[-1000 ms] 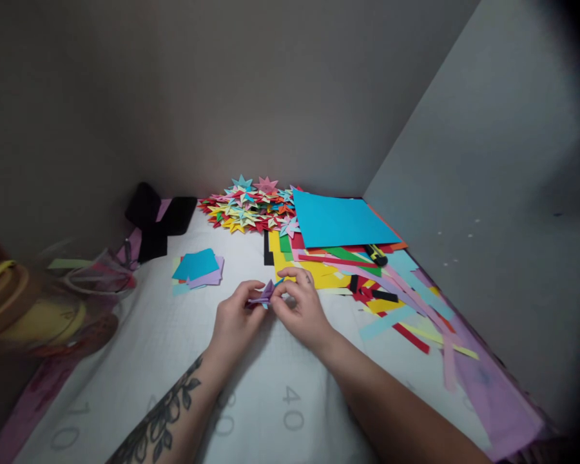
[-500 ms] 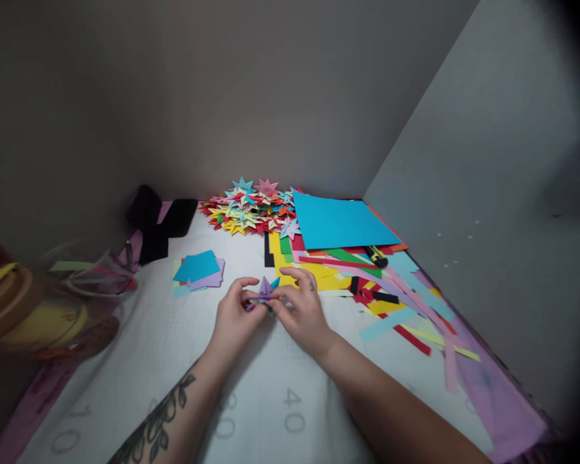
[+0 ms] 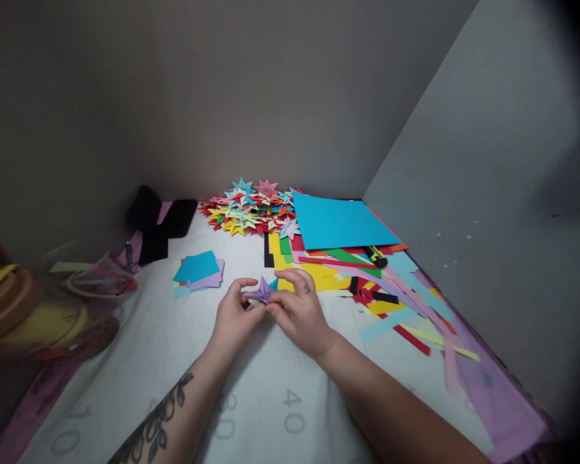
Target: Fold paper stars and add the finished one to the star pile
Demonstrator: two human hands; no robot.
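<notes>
Over the middle of the surface (image 3: 265, 403), the left hand (image 3: 233, 314) and the right hand (image 3: 302, 316) grasp one folded paper piece (image 3: 263, 290) — purple, with blue showing — between thumbs and fingers. A little farther, toward the left edge, lie paper squares (image 3: 198, 267); paper stars (image 3: 244, 212) heap at the far edge.

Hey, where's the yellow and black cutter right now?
In the head view, the cutter lies right of centre, at the near edge of the big blue sheet, among coloured paper strips.
</notes>
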